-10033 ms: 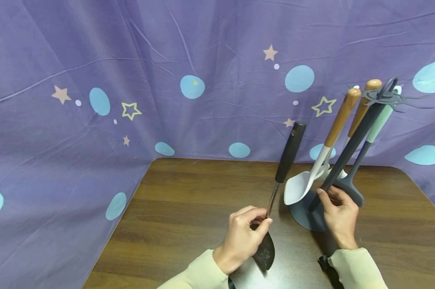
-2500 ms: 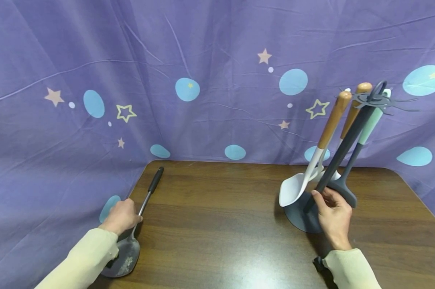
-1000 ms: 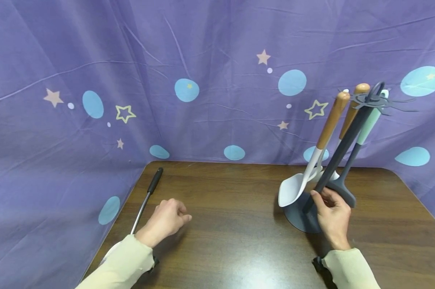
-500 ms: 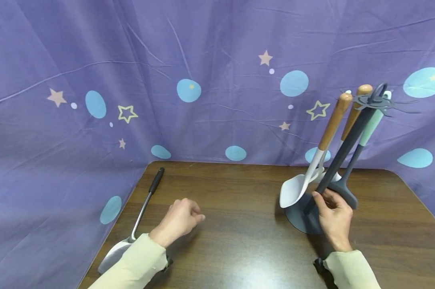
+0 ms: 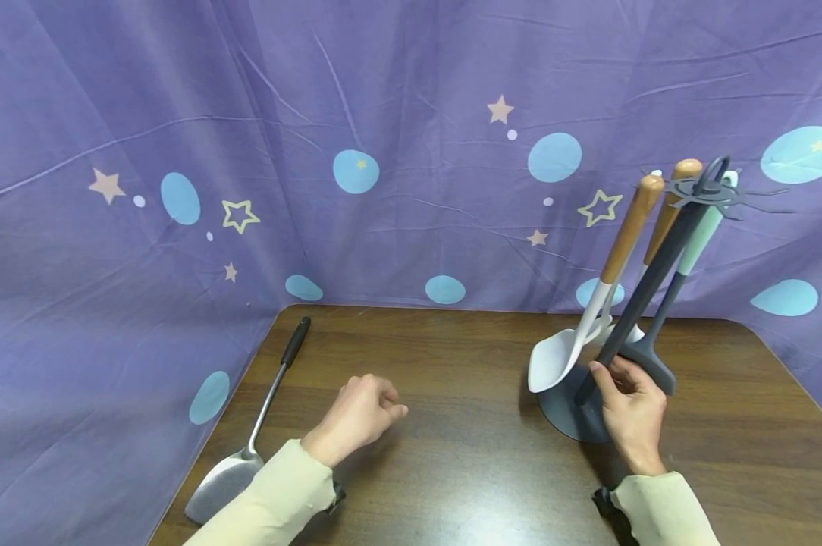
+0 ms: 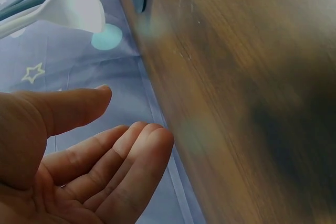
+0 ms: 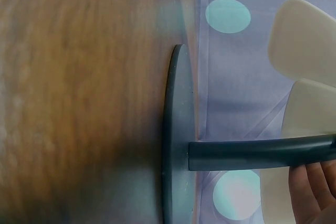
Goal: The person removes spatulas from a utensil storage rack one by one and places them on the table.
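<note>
My right hand (image 5: pixel 632 409) holds the lower part of the dark post (image 5: pixel 646 292) of a utensil stand, fingers and thumb around it. The stand's round base (image 5: pixel 568 409) sits on the table. From its top hooks hang a white spatula (image 5: pixel 553 360) with a wooden handle, another wooden-handled utensil (image 5: pixel 666 220) and a dark grey utensil (image 5: pixel 646 356) with a mint handle (image 5: pixel 701 239). My left hand (image 5: pixel 363 413) hovers over the middle of the table, fingers loosely bent, holding nothing. A metal wok spatula (image 5: pixel 227 481) with a black handle lies at the left, partly behind my left sleeve.
The brown wooden table (image 5: pixel 452 364) has its left edge close beside the wok spatula. A purple cloth (image 5: pixel 411 152) with stars and blue spots hangs behind the table and along its left side. Free hooks (image 5: pixel 759 203) stick out to the right at the stand's top.
My left hand carried the wok spatula from beside the stand to the table's left side, laid it down and let go. It then moved right, empty. My right hand kept holding the post.
</note>
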`<state>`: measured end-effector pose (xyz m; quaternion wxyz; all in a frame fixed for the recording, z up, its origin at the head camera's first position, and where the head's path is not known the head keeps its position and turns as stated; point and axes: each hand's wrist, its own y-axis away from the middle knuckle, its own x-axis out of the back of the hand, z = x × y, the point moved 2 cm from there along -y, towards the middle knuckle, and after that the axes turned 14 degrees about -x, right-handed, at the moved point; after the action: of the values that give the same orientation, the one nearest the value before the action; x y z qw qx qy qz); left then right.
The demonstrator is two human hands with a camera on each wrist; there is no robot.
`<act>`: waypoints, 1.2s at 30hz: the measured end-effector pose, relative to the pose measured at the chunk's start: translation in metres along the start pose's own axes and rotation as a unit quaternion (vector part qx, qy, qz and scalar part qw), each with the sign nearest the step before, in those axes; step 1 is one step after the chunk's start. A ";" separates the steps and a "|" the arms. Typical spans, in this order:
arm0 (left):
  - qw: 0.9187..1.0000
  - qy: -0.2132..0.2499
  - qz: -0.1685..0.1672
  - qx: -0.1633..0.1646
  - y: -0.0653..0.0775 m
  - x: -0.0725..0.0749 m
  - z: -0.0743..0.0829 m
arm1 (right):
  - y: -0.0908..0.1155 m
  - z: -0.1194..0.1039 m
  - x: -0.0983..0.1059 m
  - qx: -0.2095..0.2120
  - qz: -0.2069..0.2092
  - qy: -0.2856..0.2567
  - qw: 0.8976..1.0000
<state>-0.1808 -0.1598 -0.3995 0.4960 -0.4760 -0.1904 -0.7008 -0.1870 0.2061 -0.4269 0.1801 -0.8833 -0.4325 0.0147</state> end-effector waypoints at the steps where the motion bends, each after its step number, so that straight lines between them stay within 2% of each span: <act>1: 1.000 0.002 0.000 -0.002 -0.001 0.000 0.001 | 0.000 0.000 0.000 0.000 0.000 0.000 1.000; 21: 0.998 0.011 0.023 -0.060 -0.025 -0.001 0.031 | 0.000 0.002 -0.001 0.004 -0.002 -0.010 1.000; 29: 0.997 0.027 0.029 -0.064 -0.034 -0.006 0.045 | 0.000 0.000 -0.001 0.002 0.002 -0.009 1.000; 32: 0.997 0.029 0.033 -0.070 -0.037 -0.008 0.050 | -0.004 0.014 -0.002 -0.001 0.005 -0.007 1.000; 36: 0.996 0.034 0.033 -0.076 -0.042 -0.010 0.057 | -0.005 0.018 -0.002 0.000 0.004 -0.006 1.000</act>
<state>-0.1896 -0.0940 -0.3727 0.4877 -0.4940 -0.1035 -0.7123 -0.1959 0.2131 -0.4426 0.1779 -0.8851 -0.4295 0.0205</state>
